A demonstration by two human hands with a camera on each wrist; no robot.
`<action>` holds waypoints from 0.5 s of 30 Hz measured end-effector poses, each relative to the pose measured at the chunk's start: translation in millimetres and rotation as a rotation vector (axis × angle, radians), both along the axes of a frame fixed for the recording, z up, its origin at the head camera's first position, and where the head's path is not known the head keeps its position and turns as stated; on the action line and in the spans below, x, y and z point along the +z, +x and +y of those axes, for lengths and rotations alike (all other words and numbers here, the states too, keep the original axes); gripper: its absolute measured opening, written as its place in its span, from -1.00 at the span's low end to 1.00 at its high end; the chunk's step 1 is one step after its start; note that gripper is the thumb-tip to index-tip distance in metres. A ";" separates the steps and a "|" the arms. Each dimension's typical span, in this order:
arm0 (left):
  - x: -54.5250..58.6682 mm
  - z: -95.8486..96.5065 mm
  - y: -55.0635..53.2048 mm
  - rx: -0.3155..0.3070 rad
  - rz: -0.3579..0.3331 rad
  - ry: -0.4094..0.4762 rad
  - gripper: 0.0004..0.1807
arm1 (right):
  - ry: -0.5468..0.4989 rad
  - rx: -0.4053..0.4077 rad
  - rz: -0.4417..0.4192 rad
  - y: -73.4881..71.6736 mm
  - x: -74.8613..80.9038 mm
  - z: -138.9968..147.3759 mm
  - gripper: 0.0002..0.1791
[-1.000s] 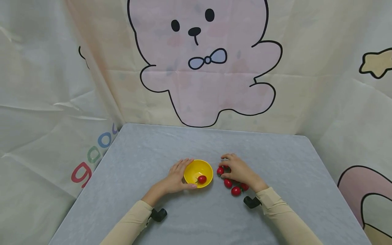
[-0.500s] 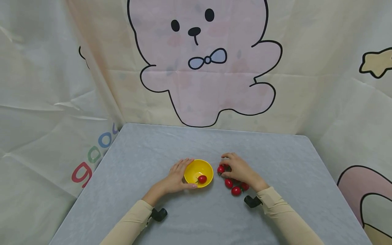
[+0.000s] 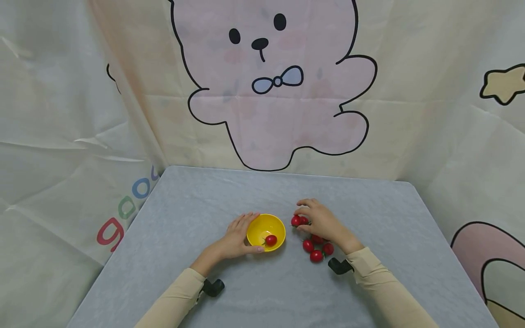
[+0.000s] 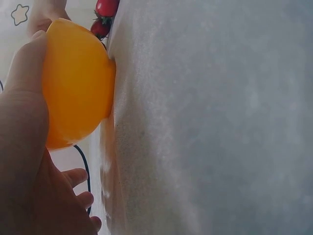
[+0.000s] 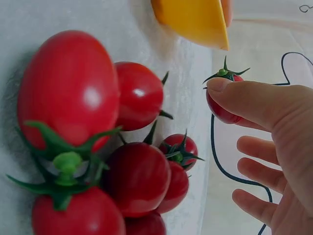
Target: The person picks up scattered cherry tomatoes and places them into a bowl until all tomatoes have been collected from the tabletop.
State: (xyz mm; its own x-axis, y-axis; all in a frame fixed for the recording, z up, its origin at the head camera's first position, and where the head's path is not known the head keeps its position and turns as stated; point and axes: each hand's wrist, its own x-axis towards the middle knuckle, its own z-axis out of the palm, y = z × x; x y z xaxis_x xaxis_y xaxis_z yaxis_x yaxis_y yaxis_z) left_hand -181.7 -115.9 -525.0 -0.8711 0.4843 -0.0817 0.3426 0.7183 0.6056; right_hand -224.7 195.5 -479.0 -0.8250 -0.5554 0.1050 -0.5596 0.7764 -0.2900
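Note:
A yellow bowl (image 3: 260, 224) stands on the table with one cherry tomato (image 3: 270, 240) inside. My left hand (image 3: 235, 239) grips the bowl's left side, thumb at the near rim and fingers at the far rim; the left wrist view shows the bowl's outer wall (image 4: 78, 83) against this hand. To the right of the bowl, my right hand (image 3: 321, 223) pinches a cherry tomato (image 5: 222, 105) with a green stem between thumb and index finger. Its other fingers are spread loosely. Several more cherry tomatoes (image 3: 316, 256) lie clustered by the right hand, partly hidden under it in the head view.
A grey cloth covers the table (image 3: 229, 191). Behind it hangs a backdrop (image 3: 410, 114) with a drawn bear, and printed curtains (image 3: 53, 182) flank the table. Black wrist cameras (image 3: 213, 288) sit below both hands.
My right hand has shifted slightly away from me, with a tomato at its fingertips, uncovering more of the cluster. The left hand and the bowl have stayed put.

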 end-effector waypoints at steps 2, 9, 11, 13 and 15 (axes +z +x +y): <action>-0.2 0.2 -0.3 -0.001 0.000 -0.002 0.19 | -0.001 0.001 0.011 -0.2 1.5 -0.5 -0.57; 0.0 1.0 -0.7 0.002 -0.001 -0.010 0.19 | -0.006 0.013 0.043 -0.2 17.5 -7.8 -0.58; 0.3 1.2 -0.6 0.005 -0.003 -0.011 0.18 | -0.004 0.012 0.041 -0.1 22.5 -10.2 -0.58; 0.4 1.3 -0.3 0.007 -0.002 -0.012 0.18 | -0.001 0.015 0.036 0.2 26.3 -12.3 -0.58; 0.5 1.4 -0.1 0.010 -0.004 -0.013 0.18 | 0.009 0.017 0.029 0.4 28.5 -14.3 -0.58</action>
